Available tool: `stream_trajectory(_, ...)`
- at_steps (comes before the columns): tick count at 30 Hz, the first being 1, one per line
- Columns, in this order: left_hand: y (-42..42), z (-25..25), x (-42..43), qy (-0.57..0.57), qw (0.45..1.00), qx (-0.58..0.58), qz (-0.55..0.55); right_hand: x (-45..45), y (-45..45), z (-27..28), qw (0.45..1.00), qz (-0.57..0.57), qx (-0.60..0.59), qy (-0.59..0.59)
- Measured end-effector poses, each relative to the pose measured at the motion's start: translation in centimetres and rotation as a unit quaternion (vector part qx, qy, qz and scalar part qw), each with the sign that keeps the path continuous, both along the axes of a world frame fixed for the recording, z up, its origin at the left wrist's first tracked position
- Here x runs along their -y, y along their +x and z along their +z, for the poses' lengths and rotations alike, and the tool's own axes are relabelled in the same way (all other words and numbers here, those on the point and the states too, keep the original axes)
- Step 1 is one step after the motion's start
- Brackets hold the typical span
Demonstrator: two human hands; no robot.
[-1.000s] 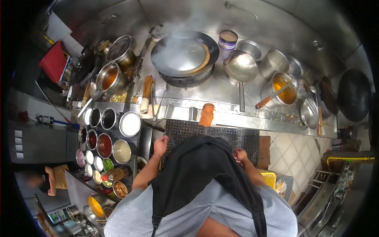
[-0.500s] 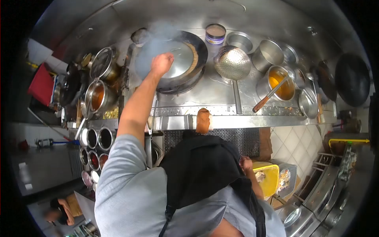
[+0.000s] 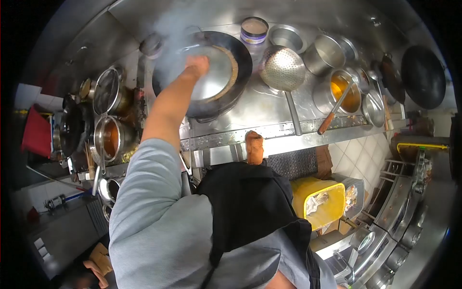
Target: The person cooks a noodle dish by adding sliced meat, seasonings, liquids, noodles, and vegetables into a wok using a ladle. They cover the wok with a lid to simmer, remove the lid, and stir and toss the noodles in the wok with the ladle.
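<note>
My left hand is closed over the middle of a round metal lid that sits inside a black wok. What its fingers grip is hidden by the hand and smoke. A tan band runs along the lid's right edge. Smoke rises at the wok's left side. To the right of the wok lies a perforated ladle, its handle pointing toward me. My right hand does not show.
Pots with orange liquid stand at left and right. A can and a metal bowl are behind the ladle. An orange-brown cloth hangs on the counter's front edge. A yellow bin stands below.
My left hand has gone from beside my body up over the wok, onto the lid. My right hand has left the view. The view has turned, showing more of the yellow bin.
</note>
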State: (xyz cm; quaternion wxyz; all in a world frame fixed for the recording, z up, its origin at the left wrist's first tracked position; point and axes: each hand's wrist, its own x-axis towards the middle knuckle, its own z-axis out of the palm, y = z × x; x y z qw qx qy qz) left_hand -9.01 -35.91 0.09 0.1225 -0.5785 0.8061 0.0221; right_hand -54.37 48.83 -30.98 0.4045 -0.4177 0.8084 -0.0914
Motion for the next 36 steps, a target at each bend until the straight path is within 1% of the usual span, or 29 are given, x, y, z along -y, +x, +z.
stream_trajectory(2,1.3,2.6,-0.7,0.025,0.999,-0.034,0.007,1.8,-0.7,-0.3,0.994,0.097,-0.043,0.021)
stream_trajectory(4,3.9,2.9,-1.0,0.003,0.992,-0.122,0.024,5.1,-1.1,-0.7,0.977,0.192,-0.085,0.039)
stream_trajectory(5,5.4,3.0,-1.1,-0.008,0.986,-0.164,0.033,9.5,0.6,5.5,0.997,-0.019,0.050,0.058)
stream_trajectory(6,6.4,3.7,-1.6,-0.044,0.983,-0.179,0.026,16.4,4.0,15.7,0.955,-0.248,0.156,0.034)
stream_trajectory(8,8.0,6.2,-3.0,-0.112,0.972,-0.208,0.013,19.0,3.0,16.4,0.920,-0.318,0.222,0.062)
stream_trajectory(11,10.5,9.8,-2.8,-0.115,0.959,-0.261,0.004,21.5,1.1,14.4,0.909,-0.331,0.251,0.015)
stream_trajectory(14,12.1,14.1,-2.2,-0.175,0.953,-0.247,-0.005,24.1,0.9,16.4,0.916,-0.318,0.246,0.002)
stream_trajectory(15,12.3,15.8,-2.3,-0.175,0.954,-0.244,0.000,24.8,1.2,17.3,0.910,-0.336,0.244,0.004)
stream_trajectory(17,12.4,18.9,-2.5,-0.175,0.955,-0.238,0.009,24.9,1.3,17.3,0.916,-0.319,0.244,0.002)
stream_trajectory(20,12.2,21.6,-2.9,-0.133,0.956,-0.259,0.023,23.7,1.9,17.4,0.915,-0.304,0.267,-0.003)
stream_trajectory(22,12.0,21.3,-3.0,-0.164,0.954,-0.252,0.004,22.1,2.2,17.1,0.913,-0.283,0.292,-0.023)
stream_trajectory(23,11.8,21.0,-3.0,-0.179,0.952,-0.249,-0.006,21.6,2.6,17.2,0.926,-0.272,0.262,-0.002)
stream_trajectory(26,10.9,19.4,-3.2,-0.147,0.955,-0.258,0.014,20.1,4.1,18.6,0.954,-0.240,0.166,0.064)
stream_trajectory(28,10.3,17.8,-3.4,-0.162,0.959,-0.234,0.005,18.0,3.7,17.2,0.945,-0.264,0.180,0.075)
stream_trajectory(29,10.3,16.1,-3.0,-0.169,0.958,-0.231,-0.003,15.0,2.1,12.7,0.926,-0.297,0.226,0.062)
stream_trajectory(30,10.3,14.8,-2.8,-0.176,0.958,-0.228,-0.011,13.5,1.3,10.3,0.903,-0.330,0.272,0.050)
stream_trajectory(31,9.9,14.2,-3.0,-0.147,0.965,-0.217,0.024,14.5,2.2,12.9,0.904,-0.344,0.238,0.088)
stream_trajectory(34,9.5,9.9,-2.6,-0.093,0.968,-0.222,0.065,14.8,2.9,14.5,0.893,-0.375,0.230,0.097)
stream_trajectory(35,9.4,8.8,-2.5,-0.092,0.970,-0.216,0.057,15.0,2.9,15.1,0.897,-0.369,0.224,0.096)
stream_trajectory(36,9.1,8.2,-2.7,-0.090,0.970,-0.218,0.060,16.0,3.4,17.0,0.902,-0.361,0.218,0.096)
